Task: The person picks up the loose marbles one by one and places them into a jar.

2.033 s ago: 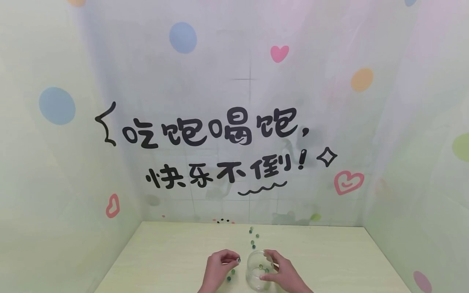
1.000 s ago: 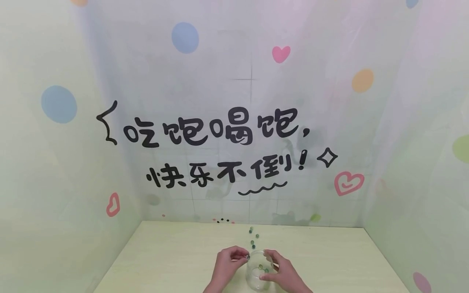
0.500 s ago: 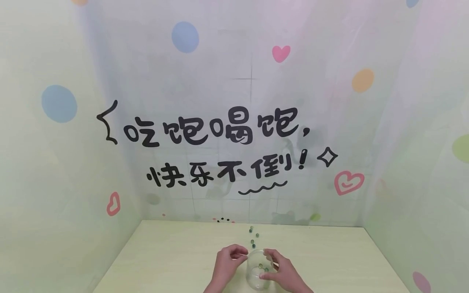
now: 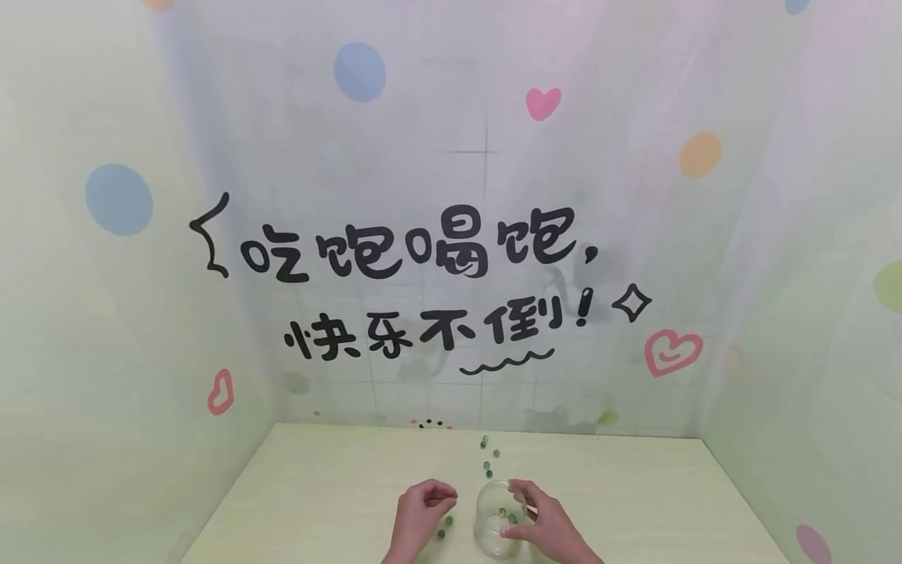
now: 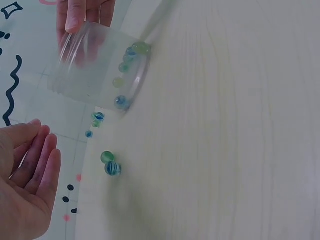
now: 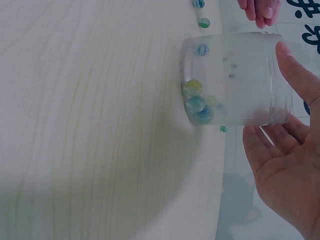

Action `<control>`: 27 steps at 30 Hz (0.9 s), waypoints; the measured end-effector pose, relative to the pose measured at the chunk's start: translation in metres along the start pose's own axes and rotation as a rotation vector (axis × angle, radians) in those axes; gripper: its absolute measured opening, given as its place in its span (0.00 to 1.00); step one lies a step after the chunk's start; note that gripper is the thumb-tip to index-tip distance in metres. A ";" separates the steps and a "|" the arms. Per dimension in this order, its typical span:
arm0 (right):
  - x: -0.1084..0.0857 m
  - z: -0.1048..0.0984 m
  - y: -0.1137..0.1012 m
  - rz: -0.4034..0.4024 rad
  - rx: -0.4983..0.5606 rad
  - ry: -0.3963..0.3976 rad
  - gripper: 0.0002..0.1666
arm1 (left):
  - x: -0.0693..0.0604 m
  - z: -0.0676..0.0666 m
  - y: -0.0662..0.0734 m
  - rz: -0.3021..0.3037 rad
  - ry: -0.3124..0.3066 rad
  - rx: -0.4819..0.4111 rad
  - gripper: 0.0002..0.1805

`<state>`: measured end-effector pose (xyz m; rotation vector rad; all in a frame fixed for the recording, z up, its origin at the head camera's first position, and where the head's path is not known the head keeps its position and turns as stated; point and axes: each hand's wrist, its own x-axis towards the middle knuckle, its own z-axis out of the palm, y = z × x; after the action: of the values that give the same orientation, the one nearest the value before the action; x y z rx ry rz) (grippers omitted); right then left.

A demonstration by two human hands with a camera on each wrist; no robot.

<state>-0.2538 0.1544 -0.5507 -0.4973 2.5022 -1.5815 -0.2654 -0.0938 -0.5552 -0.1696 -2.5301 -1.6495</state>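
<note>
Marbles (image 5: pixel 113 168): round, translucent; jar (image 6: pixel 245 95): clear, cylindrical, ridge-necked; tabletop (image 5: pixel 225 130): pale, wood-grained

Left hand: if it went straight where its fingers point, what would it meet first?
Probably the clear jar in the right hand, though the left hand might pass above it, since depth is unclear.

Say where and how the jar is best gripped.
The jar is likely best held around its upper wall, from the right, as the right hand does: its upright pose and round side suit a curved grip, leaving the top clear.
</note>
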 end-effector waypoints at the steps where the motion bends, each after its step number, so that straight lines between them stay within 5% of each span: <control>1: 0.000 0.000 0.000 0.001 0.004 -0.002 0.44 | -0.001 0.000 -0.002 -0.008 0.002 0.004 0.06; 27: 0.001 0.000 0.004 0.009 0.021 -0.010 0.44 | -0.015 -0.007 -0.042 -0.124 -0.009 0.004 0.07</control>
<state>-0.2553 0.1557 -0.5542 -0.4898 2.4742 -1.5966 -0.2565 -0.1172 -0.5929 -0.0198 -2.5990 -1.6899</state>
